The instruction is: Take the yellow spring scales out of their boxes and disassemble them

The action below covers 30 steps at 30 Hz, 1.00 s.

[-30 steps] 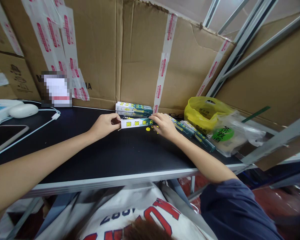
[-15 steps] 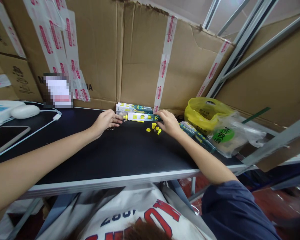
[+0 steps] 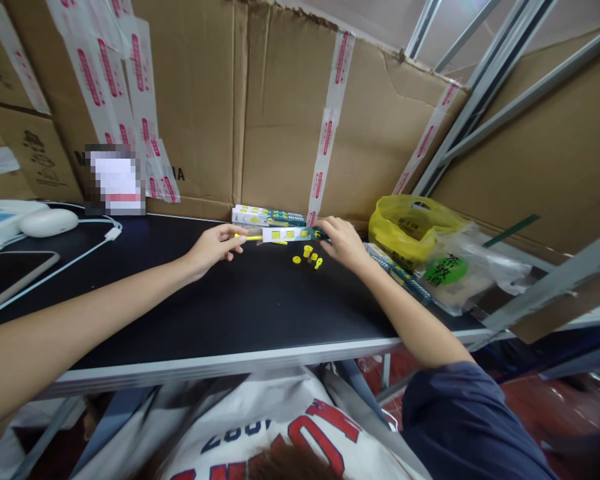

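My left hand pinches the left end of a thin yellow stick, which runs to the left end of a slim printed box. Around the box's dark green right end, my right hand is closed. Small yellow parts lie on the black table, just below the box and left of my right hand. Behind it, against the cardboard, rests a similar printed box.
To the right, a yellow plastic bag and a clear bag with a green label lie beside more printed boxes. On the left are a phone, a white rounded device and cables. Cardboard stands behind.
My left hand has shifted slightly left and down, and a longer length of yellow stick shows between it and the box. The box and my right hand have moved slightly right.
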Each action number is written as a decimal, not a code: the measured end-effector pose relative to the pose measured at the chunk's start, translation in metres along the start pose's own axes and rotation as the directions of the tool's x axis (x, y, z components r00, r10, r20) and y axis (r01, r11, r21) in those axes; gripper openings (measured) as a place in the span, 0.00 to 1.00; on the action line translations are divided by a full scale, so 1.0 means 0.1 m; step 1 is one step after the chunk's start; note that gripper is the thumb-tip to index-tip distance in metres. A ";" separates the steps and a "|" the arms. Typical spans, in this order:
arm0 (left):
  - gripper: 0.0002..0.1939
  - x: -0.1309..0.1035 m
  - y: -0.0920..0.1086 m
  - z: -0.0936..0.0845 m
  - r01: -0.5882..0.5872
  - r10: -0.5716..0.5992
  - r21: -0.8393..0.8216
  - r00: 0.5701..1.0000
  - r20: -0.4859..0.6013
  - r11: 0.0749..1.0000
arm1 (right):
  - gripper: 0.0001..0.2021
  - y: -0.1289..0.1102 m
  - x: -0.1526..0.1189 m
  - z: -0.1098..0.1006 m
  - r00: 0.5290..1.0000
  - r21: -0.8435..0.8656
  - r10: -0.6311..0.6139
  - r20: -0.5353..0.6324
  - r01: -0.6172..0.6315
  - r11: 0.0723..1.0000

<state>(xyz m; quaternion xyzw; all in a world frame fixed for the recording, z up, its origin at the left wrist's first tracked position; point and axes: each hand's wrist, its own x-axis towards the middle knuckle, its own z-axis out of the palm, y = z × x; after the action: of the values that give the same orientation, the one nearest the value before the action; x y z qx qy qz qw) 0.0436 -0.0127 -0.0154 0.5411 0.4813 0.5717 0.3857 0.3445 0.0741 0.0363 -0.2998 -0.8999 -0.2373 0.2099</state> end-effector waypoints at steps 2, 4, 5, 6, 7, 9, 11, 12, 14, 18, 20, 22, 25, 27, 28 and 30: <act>0.15 0.02 0.00 -0.03 0.001 -0.003 -0.037 0.997 -0.077 0.999 | 0.16 0.12 -0.01 -0.07 0.998 -0.050 0.066 0.024 -0.065 0.997; 0.13 0.05 0.00 -0.06 -0.011 -0.005 -0.100 0.987 -0.163 0.995 | 0.15 0.28 -0.04 -0.14 0.985 -0.106 0.166 0.042 -0.161 0.981; 0.11 0.06 0.00 -0.07 -0.022 -0.004 -0.129 0.981 -0.195 0.991 | 0.15 0.36 -0.06 -0.17 0.973 -0.134 0.223 0.063 -0.213 0.968; 0.10 0.07 -0.01 -0.08 -0.034 -0.001 -0.152 0.976 -0.219 0.988 | 0.16 0.44 -0.09 -0.19 0.953 -0.163 0.289 0.090 -0.272 0.948; 0.09 0.07 -0.01 -0.09 -0.042 0.002 -0.167 0.972 -0.235 0.985 | 0.16 0.51 -0.12 -0.21 0.926 -0.190 0.357 0.125 -0.331 0.924; 0.07 0.08 -0.01 -0.09 -0.049 0.005 -0.174 0.970 -0.244 0.984 | 0.18 0.62 -0.17 -0.22 0.857 -0.236 0.469 0.214 -0.421 0.876; 0.07 0.07 -0.01 -0.08 -0.045 0.005 -0.167 0.972 -0.234 0.985 | 0.18 0.68 -0.20 -0.22 0.784 -0.268 0.530 0.325 -0.461 0.846; 0.07 0.07 -0.01 -0.08 -0.041 0.004 -0.163 0.974 -0.225 0.986 | 0.18 0.69 -0.20 -0.22 0.748 -0.279 0.544 0.382 -0.468 0.839; 0.07 0.05 -0.01 -0.06 -0.035 0.004 -0.149 0.979 -0.206 0.988 | 0.19 0.67 -0.19 -0.21 0.679 -0.297 0.557 0.478 -0.472 0.830; 0.08 0.03 0.01 -0.04 -0.021 0.000 -0.113 0.983 -0.182 0.993 | 0.22 0.56 -0.17 -0.14 0.599 -0.340 0.562 0.571 -0.451 0.826; 0.08 0.02 0.01 -0.04 -0.017 0.000 -0.100 0.985 -0.173 0.995 | 0.23 0.52 -0.17 -0.07 0.591 -0.376 0.580 0.561 -0.442 0.814; 0.10 0.02 0.01 -0.03 -0.018 0.004 -0.088 0.987 -0.158 0.996 | 0.24 0.50 -0.18 0.00 0.599 -0.410 0.608 0.521 -0.449 0.794; 0.12 0.01 0.01 -0.02 -0.015 0.006 -0.069 0.991 -0.133 0.998 | 0.25 0.48 -0.17 0.05 0.636 -0.445 0.632 0.442 -0.457 0.771; 0.13 0.00 0.01 -0.01 -0.007 0.001 -0.051 0.993 -0.122 0.999 | 0.21 0.43 -0.14 0.04 0.714 -0.367 0.591 0.374 -0.471 0.802; 0.14 0.00 0.01 0.00 -0.003 -0.002 -0.042 0.993 -0.117 0.999 | 0.18 0.39 -0.11 0.04 0.766 -0.251 0.545 0.343 -0.484 0.838; 0.15 -0.02 0.02 0.01 0.007 -0.009 -0.027 0.995 -0.103 1.000 | 0.18 0.26 -0.05 0.03 0.859 0.142 0.417 0.298 -0.472 0.870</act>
<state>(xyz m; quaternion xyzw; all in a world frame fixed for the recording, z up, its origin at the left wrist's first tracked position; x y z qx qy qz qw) 0.0448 -0.0146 -0.0137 0.5039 0.4950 0.6035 0.3699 0.3638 0.0921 0.0390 -0.5045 -0.8451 -0.0447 0.1708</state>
